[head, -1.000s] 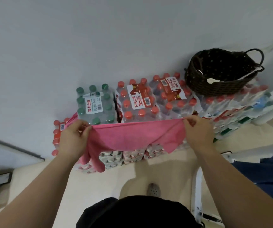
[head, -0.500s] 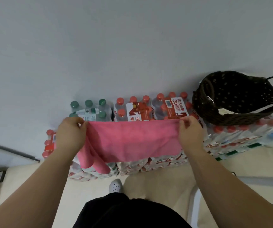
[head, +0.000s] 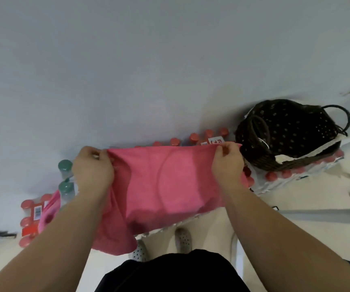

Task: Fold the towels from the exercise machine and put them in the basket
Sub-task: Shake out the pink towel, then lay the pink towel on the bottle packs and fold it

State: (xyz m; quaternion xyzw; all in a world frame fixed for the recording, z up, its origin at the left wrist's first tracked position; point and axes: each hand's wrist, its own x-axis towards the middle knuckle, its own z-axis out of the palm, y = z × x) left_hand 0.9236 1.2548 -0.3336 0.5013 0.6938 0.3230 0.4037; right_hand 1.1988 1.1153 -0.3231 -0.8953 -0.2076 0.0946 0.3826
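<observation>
Head view: pink towel [head: 165, 186] held up in the air before stacked water-bottle packs [head: 199, 138], long axis left to right, top edge level, lower part hanging down. Left hand [head: 93, 169] pinches its left top corner, right hand [head: 226, 163] its right. Dark woven basket [head: 292, 135] just right of the towel, on the packs

Your wear, itemised.
1. Black garment [head: 170, 272]: plain dark fabric across your torso at the view's lower edge.
2. Pair of pale clogs, left clog [head: 139, 251] and right clog [head: 183, 239], perforated with small dark holes.
3. Left hand [head: 93, 169], right hand [head: 226, 165], left forearm [head: 60, 234], right forearm [head: 275, 232]: all bare.
</observation>
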